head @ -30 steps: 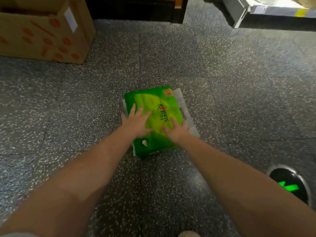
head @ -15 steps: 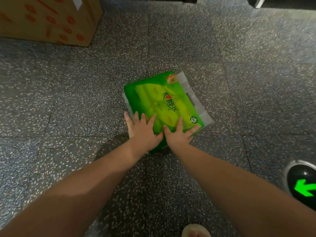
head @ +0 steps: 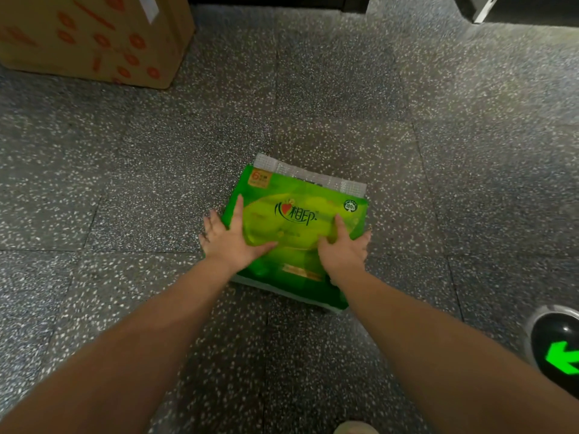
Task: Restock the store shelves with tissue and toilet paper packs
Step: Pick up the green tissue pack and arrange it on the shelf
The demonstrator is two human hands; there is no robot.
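The green tissue pack (head: 297, 227) lies flat on the speckled floor (head: 438, 151), roughly centre of view, its clear plastic sealed end (head: 308, 175) pointing away from the person. Half a second ago that clear end pointed to the right and the printed logo ran at a slant; the pack has since been turned, so the logo now reads nearly level across its top face.

The left hand (head: 232, 238) sits at the pack's left edge: thumb laid across the top face, index finger along it, the other fingers spread and reaching down past the left side. The right hand (head: 343, 249) mirrors it at the right edge, thumb on top, fingers going over the right side. Each grip is spread flat against the wrapper; whether the fingertips curl under the pack cannot be told. Earlier both hands lay close together at the pack's near corner; now they are apart, one on each flank.

The cardboard box (head: 91, 36) with red markings stands at the upper left, well apart from the pack, and shows more fully than before. A round floor light with a green arrow (head: 560, 358) sits at the lower right edge. A shoe tip (head: 355, 429) shows at the bottom edge.
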